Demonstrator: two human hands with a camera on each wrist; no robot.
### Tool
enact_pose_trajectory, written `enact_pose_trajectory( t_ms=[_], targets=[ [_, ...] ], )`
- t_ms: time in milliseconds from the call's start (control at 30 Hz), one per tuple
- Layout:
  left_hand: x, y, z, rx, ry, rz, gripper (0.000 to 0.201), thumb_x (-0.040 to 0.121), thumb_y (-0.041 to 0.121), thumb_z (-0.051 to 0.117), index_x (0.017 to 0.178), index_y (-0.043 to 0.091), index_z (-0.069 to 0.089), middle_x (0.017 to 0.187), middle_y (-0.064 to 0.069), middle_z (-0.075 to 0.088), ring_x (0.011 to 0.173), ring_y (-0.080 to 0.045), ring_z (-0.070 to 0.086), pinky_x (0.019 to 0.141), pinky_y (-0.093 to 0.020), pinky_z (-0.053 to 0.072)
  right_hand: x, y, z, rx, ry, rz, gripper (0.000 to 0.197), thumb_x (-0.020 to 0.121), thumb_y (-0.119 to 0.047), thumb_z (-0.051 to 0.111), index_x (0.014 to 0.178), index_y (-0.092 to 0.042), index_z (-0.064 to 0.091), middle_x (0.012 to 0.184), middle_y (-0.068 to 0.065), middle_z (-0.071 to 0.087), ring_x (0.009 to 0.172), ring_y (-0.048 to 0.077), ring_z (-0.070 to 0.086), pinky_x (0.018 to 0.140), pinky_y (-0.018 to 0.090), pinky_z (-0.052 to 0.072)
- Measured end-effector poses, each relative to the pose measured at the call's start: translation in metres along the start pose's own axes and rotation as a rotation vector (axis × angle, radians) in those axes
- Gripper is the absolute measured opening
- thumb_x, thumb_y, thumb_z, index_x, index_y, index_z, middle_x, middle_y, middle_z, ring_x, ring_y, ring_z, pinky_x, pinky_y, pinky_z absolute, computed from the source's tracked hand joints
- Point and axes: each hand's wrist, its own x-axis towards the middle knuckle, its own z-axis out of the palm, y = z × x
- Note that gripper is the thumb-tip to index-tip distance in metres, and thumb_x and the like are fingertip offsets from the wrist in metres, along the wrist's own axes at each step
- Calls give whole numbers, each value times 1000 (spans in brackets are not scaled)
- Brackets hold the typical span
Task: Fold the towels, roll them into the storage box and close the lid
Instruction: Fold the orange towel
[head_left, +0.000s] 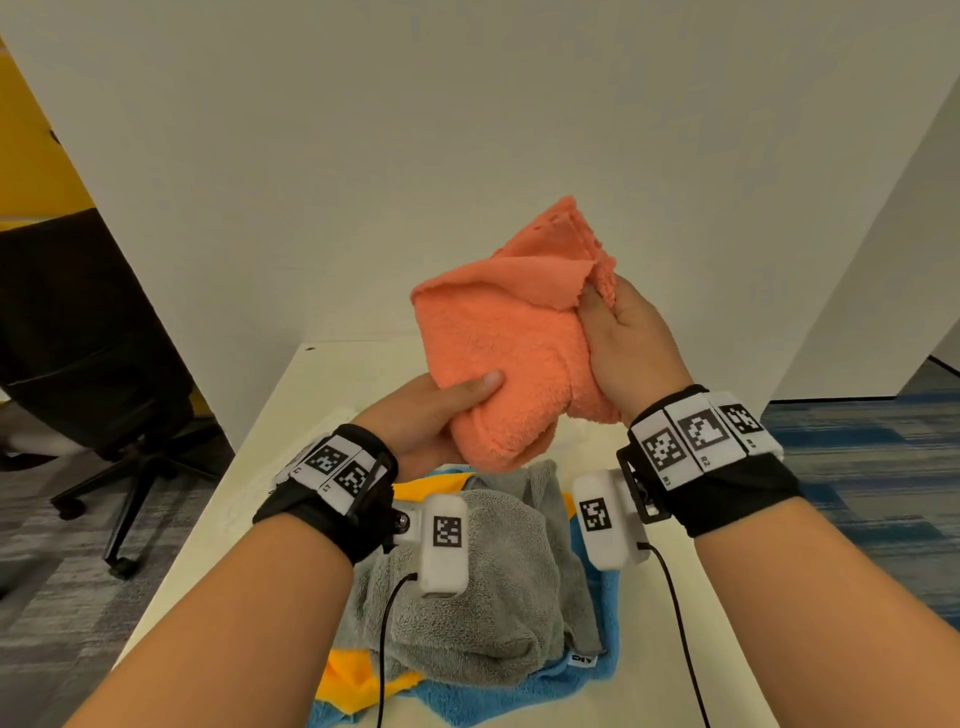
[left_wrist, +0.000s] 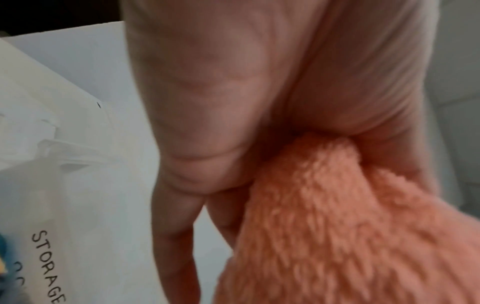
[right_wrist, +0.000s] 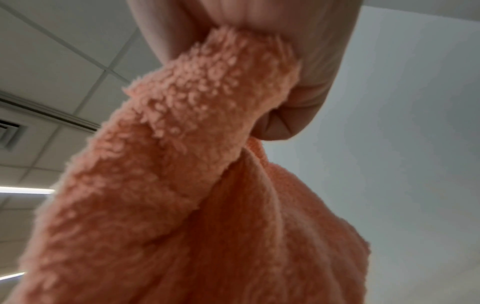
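Observation:
Both hands hold a fluffy orange towel (head_left: 514, 332) up in the air above the white table (head_left: 270, 441). My left hand (head_left: 441, 410) grips its lower left part, thumb lying on top. My right hand (head_left: 623, 338) pinches the loose folded layers at its right edge. The same orange towel (left_wrist: 350, 226) fills the left wrist view below my palm, and the orange towel (right_wrist: 182, 185) hangs from my fingers in the right wrist view. A translucent storage box (left_wrist: 49, 236) with the printed word STORAGE shows at the left of the left wrist view.
A pile of towels lies on the table under my wrists: a grey towel (head_left: 483, 582) on top, a blue towel (head_left: 519, 696) and a yellow towel (head_left: 358, 675) beneath. A black office chair (head_left: 93, 364) stands at the left. White partition walls (head_left: 467, 130) enclose the desk.

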Motion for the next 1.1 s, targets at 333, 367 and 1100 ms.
enact_pose_trajectory(
  t_ms=[333, 367, 1100],
  targets=[
    [-3, 0, -3, 87, 16, -115, 80, 62, 48, 85, 130, 25, 50, 124, -3, 65, 112, -28, 63, 84, -55, 53, 5, -7, -6, -7, 103, 52, 34, 102, -39, 36, 118, -19, 59, 106, -2, 62, 100, 16, 58, 88, 33, 45],
    [-4, -2, -2, 106, -56, -125, 83, 59, 40, 89, 130, 25, 49, 124, -5, 65, 114, -29, 62, 84, -54, 53, 6, -8, -6, 1, 115, 55, 34, 102, -39, 36, 117, -19, 59, 105, -2, 62, 100, 16, 59, 88, 34, 46],
    [-3, 17, -2, -245, 208, 47, 38, 90, 28, 51, 120, 7, 55, 119, -12, 60, 106, -37, 65, 83, -51, 55, 11, 0, -15, -66, 138, 105, 31, 102, -36, 36, 109, -16, 59, 94, -1, 58, 88, 16, 55, 75, 26, 38]
  ],
)
